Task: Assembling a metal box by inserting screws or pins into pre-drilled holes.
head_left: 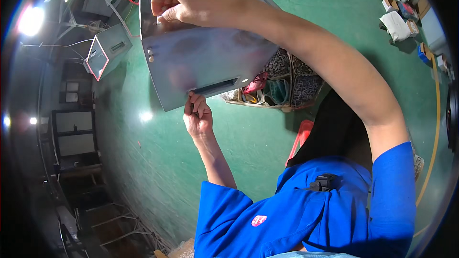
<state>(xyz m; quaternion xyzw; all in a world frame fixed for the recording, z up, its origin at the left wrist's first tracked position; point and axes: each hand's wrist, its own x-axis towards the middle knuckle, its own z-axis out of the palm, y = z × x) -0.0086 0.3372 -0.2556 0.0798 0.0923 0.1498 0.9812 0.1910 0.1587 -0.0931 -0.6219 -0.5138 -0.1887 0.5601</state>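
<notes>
In front of me is a large grey sheet-metal housing (pixel 201 62) with a long slot (pixel 215 87) near its lower edge and two small pale fasteners (pixel 151 55) on its left side. My left hand (pixel 198 117) is raised to the left end of the slot, its fingers curled together; whatever they hold is hidden. My right arm reaches across above the housing, and my right hand (pixel 184 1) is closed in a pinch at its upper left part. The small item between those fingertips cannot be made out.
Behind the housing's lower right corner stands a divided box (pixel 287 107) of small metal hardware, with a red bag (pixel 256 82) in it. A red plastic piece (pixel 301 136) is beside my leg. Another grey housing (pixel 112 50) stands far left. Boxes and white packages (pixel 396 25) line the far right.
</notes>
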